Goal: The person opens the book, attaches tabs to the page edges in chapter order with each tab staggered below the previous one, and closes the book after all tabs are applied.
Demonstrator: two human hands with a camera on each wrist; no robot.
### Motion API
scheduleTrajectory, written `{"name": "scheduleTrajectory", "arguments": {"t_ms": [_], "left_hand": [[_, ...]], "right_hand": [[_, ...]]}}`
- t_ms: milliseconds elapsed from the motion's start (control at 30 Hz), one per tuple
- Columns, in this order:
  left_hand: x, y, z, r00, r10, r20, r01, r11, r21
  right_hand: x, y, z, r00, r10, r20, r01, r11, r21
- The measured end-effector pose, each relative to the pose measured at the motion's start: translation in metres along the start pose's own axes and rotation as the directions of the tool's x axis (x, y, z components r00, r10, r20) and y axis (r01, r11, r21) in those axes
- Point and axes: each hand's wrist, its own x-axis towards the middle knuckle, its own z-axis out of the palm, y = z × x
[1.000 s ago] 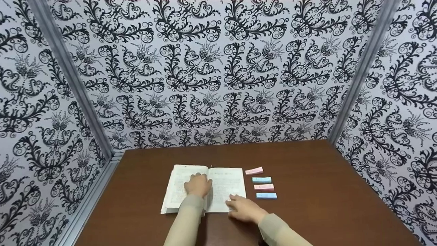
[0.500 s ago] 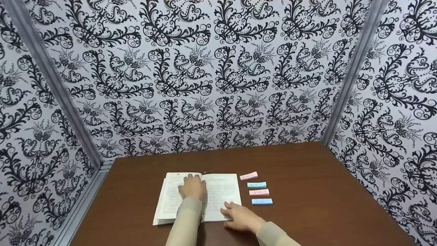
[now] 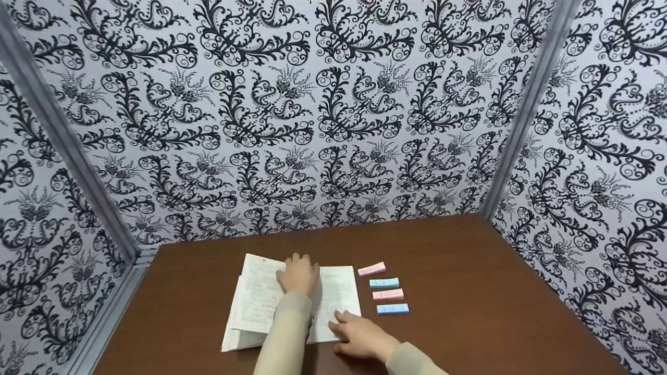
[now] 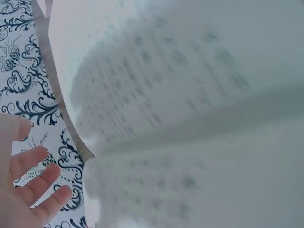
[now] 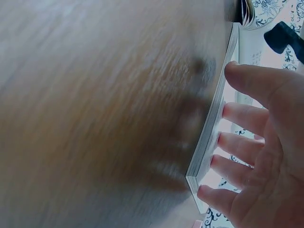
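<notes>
An open book (image 3: 338, 291) with printed pages lies on the brown table. My left hand (image 3: 298, 276) is over its upper middle, near the fold, covering part of both pages. In the left wrist view, the fingers of that hand (image 4: 35, 185) are spread and relaxed, with nothing between them, beside the pages (image 4: 142, 95). A left-hand page (image 3: 258, 297) stands slightly raised and skewed over those below. At the lower right corner, my right hand (image 3: 362, 336) rests with extended fingers. The right wrist view has its fingertips (image 5: 219, 138) at the book's edge (image 5: 209, 128).
Several small labelled strips, pink (image 3: 371, 269) and blue (image 3: 393, 309), lie in a column right of the book. The brown table (image 3: 458, 291) meets patterned walls (image 3: 292, 130) behind and at both sides, with grey metal posts (image 3: 513, 140) at the corners.
My left hand has shifted from the left page toward the fold, and the left page has become raised and skewed. My right hand stays at the lower right corner. The head view has turned slightly.
</notes>
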Motion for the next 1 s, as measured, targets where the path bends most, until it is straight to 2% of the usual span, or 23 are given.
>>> {"name": "scheduleTrajectory", "arguments": {"t_ms": [167, 333, 433, 633, 733, 867, 1000], "left_hand": [[0.003, 0.002, 0.010, 1.000, 0.003, 0.003, -0.003, 1.000, -0.005], [0.002, 0.007, 0.020, 0.996, 0.085, -0.015, -0.085, 0.996, 0.017], [0.002, 0.013, 0.023, 0.989, 0.148, -0.023, -0.147, 0.989, 0.019], [0.003, 0.034, 0.029, 0.971, 0.237, -0.005, -0.237, 0.968, -0.082], [0.002, 0.046, 0.038, 0.961, 0.278, 0.000, -0.277, 0.957, -0.085], [0.002, 0.055, 0.043, 0.951, 0.307, -0.018, -0.308, 0.950, -0.057], [0.003, 0.058, 0.046, 0.947, 0.320, -0.010, -0.320, 0.946, -0.060]], "right_hand": [[0.005, -0.004, 0.003, 1.000, -0.008, 0.007, 0.008, 1.000, 0.011], [0.008, -0.008, 0.008, 1.000, -0.019, -0.003, 0.019, 1.000, -0.004], [0.009, -0.007, 0.008, 0.999, -0.028, -0.020, 0.028, 0.999, -0.027], [0.005, 0.001, 0.006, 0.997, -0.029, -0.071, 0.023, 0.996, -0.083], [0.000, 0.007, 0.006, 0.996, -0.030, -0.090, 0.021, 0.995, -0.097], [0.000, 0.011, 0.005, 0.992, -0.069, -0.111, 0.059, 0.994, -0.091], [0.004, 0.012, 0.005, 0.989, -0.099, -0.106, 0.097, 0.995, -0.024]]}}
